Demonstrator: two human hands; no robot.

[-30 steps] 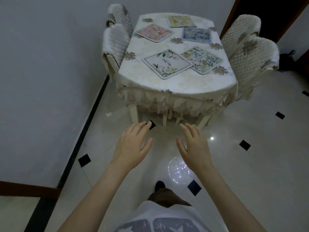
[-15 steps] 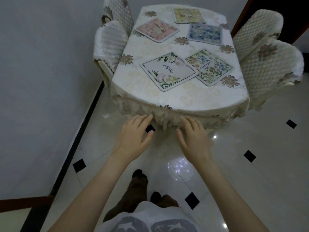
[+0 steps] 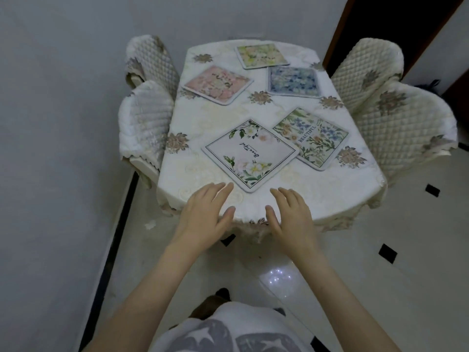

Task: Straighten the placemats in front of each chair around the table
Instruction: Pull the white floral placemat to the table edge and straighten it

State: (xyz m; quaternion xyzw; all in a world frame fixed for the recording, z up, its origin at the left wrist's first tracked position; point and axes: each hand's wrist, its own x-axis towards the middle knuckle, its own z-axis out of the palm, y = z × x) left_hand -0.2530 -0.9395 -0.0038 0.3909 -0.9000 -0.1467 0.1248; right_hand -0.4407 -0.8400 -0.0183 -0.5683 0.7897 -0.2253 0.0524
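Five floral placemats lay on the table [image 3: 330, 199], which wore a cream embroidered cloth. Nearest: white placemat [image 3: 250, 154] w/ black border line, rose sprays at two corners & script lettering, turned diamond-wise so one corner pointed at the person. Just right of it, green-blue placemat [image 3: 314, 137] marked "BEAUTIFUL", also skewed; its near-left edge was touching or slightly under the white one, can't tell which. Further back: pink placemat [image 3: 218, 83] on the left, skewed; blue placemat [image 3: 293, 81] on the right, roughly square to the table; yellow placemat [image 3: 261, 55] at the far end, slightly rotated. Four quilted chairs [image 3: 406, 133] were tucked in, two per side.

No containers in view.

Left hand [image 3: 205, 214] & right hand [image 3: 291, 214] were both spread flat, palms down, empty, fingers loosely apart, over the near table edge. Fingertips sat just short of the white mat's near corner, not touching it.

Vs. half a sec earlier: hands had come fwd from in front of the table's fringe to above its top; table filled more of the view. Mats unmoved.
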